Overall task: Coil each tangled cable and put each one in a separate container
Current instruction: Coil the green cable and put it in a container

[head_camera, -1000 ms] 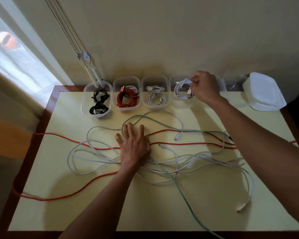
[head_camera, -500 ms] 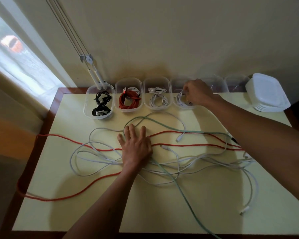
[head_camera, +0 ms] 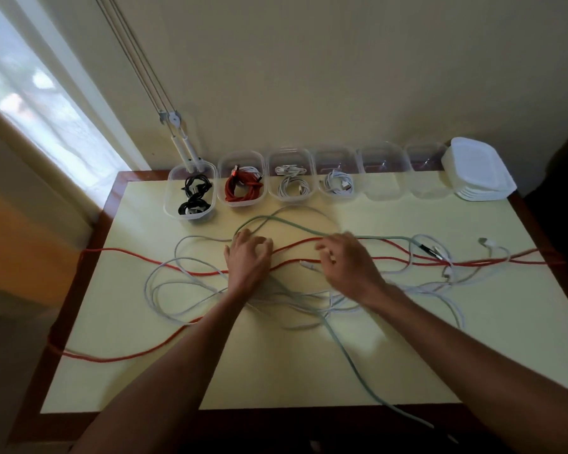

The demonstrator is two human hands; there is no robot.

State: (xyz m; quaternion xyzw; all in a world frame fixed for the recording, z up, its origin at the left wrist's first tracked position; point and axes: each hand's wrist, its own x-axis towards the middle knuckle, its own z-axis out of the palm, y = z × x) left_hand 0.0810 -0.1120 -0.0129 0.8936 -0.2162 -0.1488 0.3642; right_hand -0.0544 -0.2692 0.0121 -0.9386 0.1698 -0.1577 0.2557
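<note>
While my left hand [head_camera: 248, 258] lies flat on the table [head_camera: 276, 371], fingers spread and pressing on the tangle of cables, my right hand [head_camera: 345, 260] is just beside it over the same tangle, fingers loosely bent; it's blurred, so I can't tell whether it pinches anything. A white connector tip [head_camera: 305, 264] lies right by its fingertips.

Loose on the table: a long red cable [head_camera: 138, 255] running across from left edge to right edge and looping back along the front left, a pale green cable [head_camera: 351, 358] arcing behind my hands and trailing off the front edge, and several white cables [head_camera: 164, 290] looped left and right of my hands, all crossing each other. A white plug [head_camera: 484, 241] sits far right near the red cable.

Along the back edge, a row of clear containers: the first [head_camera: 191, 191] holds a coiled black cable [head_camera: 194, 194], the second [head_camera: 241, 178] a coiled red cable [head_camera: 243, 191], the third [head_camera: 292, 175] a coiled white cable [head_camera: 292, 186], the fourth [head_camera: 336, 175] a smaller white coil [head_camera: 338, 184]. Two more containers [head_camera: 384, 172] stand to the right with no cable seen in them. A stack of white lids [head_camera: 477, 170] sits at the right end. Window blind cords [head_camera: 174, 122] hang at the wall behind the first container.
</note>
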